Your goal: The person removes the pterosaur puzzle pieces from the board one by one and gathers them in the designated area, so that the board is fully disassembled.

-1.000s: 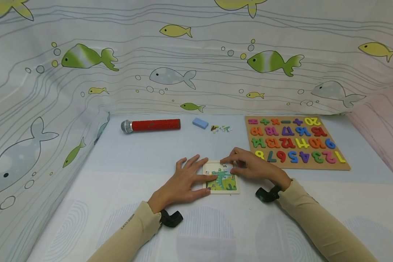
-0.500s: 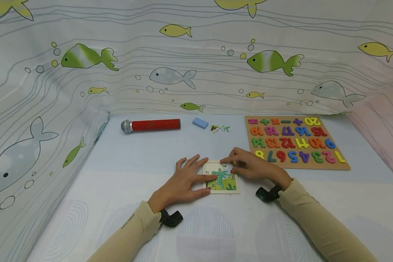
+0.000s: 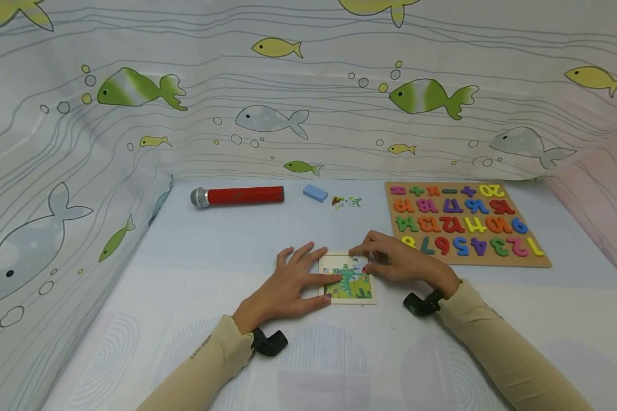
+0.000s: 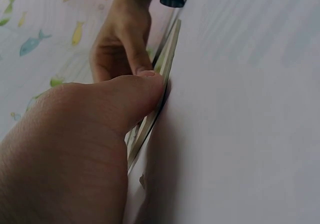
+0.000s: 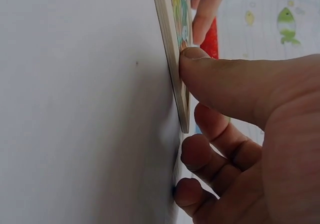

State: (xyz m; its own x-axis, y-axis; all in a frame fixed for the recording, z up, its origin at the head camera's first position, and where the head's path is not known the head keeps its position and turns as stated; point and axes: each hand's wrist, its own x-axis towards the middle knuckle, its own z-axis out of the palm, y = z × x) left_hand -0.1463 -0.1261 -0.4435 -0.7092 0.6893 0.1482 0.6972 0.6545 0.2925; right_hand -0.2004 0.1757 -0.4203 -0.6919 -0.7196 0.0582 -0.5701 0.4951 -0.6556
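A small square jigsaw puzzle [image 3: 347, 289] in a pale wooden frame lies on the table, showing a green crocodile on grass. My left hand [image 3: 289, 285] rests on its left side with fingers spread, covering part of the picture; in the left wrist view the thumb [image 4: 145, 91] presses on the frame's edge. At the upper right corner, my right hand [image 3: 398, 257] holds a light-coloured puzzle piece [image 3: 359, 263] between thumb and index finger. The right wrist view has that thumb [image 5: 200, 74] on the puzzle's edge, the other fingers curled beside it.
Behind the puzzle lie several loose puzzle pieces [image 3: 348, 202], a blue block [image 3: 315, 193] and a red microphone [image 3: 244, 195]. A board of coloured numbers [image 3: 465, 225] is at the right, close behind the right hand. A fish-patterned sheet [image 3: 200, 137] rises at the back.
My right fingertips and the puzzle piece have shifted very slightly at the puzzle's upper right corner. The left hand keeps its place.
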